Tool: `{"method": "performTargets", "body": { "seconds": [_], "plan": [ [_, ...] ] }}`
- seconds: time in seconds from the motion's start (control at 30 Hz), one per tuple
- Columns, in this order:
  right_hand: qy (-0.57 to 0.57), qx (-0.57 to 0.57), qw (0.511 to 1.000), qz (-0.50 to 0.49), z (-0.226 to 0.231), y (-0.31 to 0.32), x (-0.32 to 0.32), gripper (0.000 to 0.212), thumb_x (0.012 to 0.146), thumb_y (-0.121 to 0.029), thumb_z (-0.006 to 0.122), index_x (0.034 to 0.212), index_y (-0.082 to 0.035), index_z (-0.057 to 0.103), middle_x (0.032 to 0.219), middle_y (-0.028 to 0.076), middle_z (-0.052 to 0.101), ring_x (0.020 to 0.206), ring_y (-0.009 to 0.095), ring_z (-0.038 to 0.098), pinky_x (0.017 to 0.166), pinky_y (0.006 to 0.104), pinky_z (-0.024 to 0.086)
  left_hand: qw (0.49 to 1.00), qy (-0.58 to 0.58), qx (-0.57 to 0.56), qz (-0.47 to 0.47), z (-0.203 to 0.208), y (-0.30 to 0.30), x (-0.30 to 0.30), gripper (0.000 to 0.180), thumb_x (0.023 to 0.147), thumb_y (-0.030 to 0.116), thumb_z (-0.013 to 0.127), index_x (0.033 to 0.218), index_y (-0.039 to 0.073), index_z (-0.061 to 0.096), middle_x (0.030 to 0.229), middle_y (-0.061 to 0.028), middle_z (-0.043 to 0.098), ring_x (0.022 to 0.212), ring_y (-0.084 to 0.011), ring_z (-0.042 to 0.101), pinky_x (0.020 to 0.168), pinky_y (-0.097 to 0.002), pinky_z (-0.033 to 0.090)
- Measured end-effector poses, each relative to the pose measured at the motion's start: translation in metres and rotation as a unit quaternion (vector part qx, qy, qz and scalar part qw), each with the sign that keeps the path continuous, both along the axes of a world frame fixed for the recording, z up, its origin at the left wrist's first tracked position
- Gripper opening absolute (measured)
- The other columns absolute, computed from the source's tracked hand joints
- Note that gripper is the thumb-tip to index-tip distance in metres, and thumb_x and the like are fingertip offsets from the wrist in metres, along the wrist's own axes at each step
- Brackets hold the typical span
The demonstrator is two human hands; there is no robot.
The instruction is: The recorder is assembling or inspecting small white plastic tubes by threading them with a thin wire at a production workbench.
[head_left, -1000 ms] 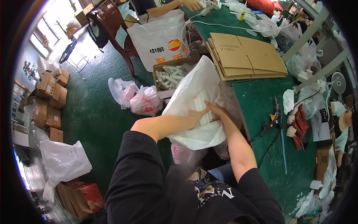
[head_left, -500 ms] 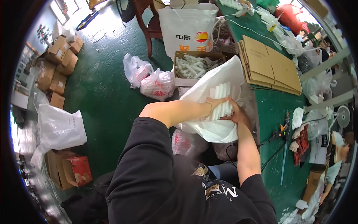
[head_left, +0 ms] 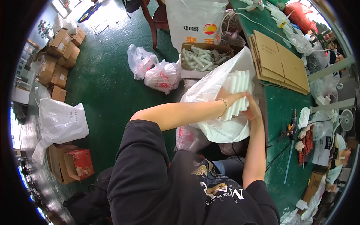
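A row of several long white tube-like sticks stands side by side in the mouth of a white woven sack. My left hand, with a bracelet at the wrist, reaches across them, its fingers closed on the near side of the bundle. From the right, my right hand is wrapped round the lower right end of the same sticks. The two hands almost meet. Some fingertips are hidden behind the sticks, and the lower part of the sack's inside is out of sight.
Beyond the sack stands an open carton of loose white pieces. Tied plastic bags lie on the floor to its left. The green workbench at the right bears flattened cardboard and a glue gun. Boxes are stacked far left.
Both hands and the bundle of sticks have shifted right within the sack's mouth, and more of the sticks' length shows. The whole view has also shifted slightly.
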State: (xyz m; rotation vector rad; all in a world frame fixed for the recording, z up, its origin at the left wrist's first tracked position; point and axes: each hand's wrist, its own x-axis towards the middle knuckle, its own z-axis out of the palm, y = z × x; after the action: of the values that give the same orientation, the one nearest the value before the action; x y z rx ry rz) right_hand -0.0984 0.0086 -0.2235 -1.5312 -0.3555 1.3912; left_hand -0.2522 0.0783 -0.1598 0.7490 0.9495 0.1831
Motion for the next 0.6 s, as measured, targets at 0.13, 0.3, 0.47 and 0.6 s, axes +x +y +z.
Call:
{"method": "performTargets", "body": {
  "seconds": [0.13,0.3,0.47,0.6],
  "plan": [
    [0.004,0.035,0.999,-0.006,0.007,-0.006,-0.004,0.066,0.077,-0.053,0.057,0.123,-0.008,0.041,0.113,0.008,0.053,0.103,0.021,0.051,0.080,0.0392,0.045,0.994,-0.036,-0.055,-0.087,-0.007,-0.004,-0.001,0.045,0.074,0.051,0.060,0.094,0.011,0.060,0.080,-0.0039,0.062,0.064,-0.0142,0.059,0.054,-0.0267,0.047],
    [-0.012,0.093,0.995,0.030,0.023,-0.007,-0.026,0.067,0.082,-0.049,0.050,0.128,-0.003,0.035,0.124,0.009,0.046,0.112,0.020,0.046,0.093,0.0340,0.037,0.990,-0.092,-0.101,-0.017,-0.016,-0.004,-0.011,0.040,0.075,0.038,0.066,0.100,0.008,0.057,0.080,-0.0040,0.062,0.066,-0.0142,0.059,0.054,-0.0272,0.048],
    [-0.031,0.075,0.997,0.018,0.031,-0.011,-0.030,0.065,0.084,-0.047,0.050,0.129,-0.003,0.035,0.123,0.009,0.046,0.112,0.019,0.046,0.092,0.0327,0.037,0.989,-0.142,0.049,0.004,0.005,-0.010,-0.022,0.043,0.074,0.030,0.069,0.105,0.005,0.054,0.084,-0.0068,0.061,0.074,-0.0177,0.061,0.057,-0.0318,0.050],
    [-0.039,0.053,0.997,0.050,0.072,-0.020,-0.053,0.071,0.081,-0.051,0.051,0.131,-0.004,0.033,0.128,0.009,0.042,0.115,0.019,0.042,0.094,0.0328,0.034,0.996,-0.073,0.046,0.031,0.004,-0.014,-0.026,0.050,0.074,0.027,0.069,0.112,0.002,0.048,0.096,-0.0106,0.058,0.082,-0.0220,0.060,0.060,-0.0357,0.052]
  ]
}}
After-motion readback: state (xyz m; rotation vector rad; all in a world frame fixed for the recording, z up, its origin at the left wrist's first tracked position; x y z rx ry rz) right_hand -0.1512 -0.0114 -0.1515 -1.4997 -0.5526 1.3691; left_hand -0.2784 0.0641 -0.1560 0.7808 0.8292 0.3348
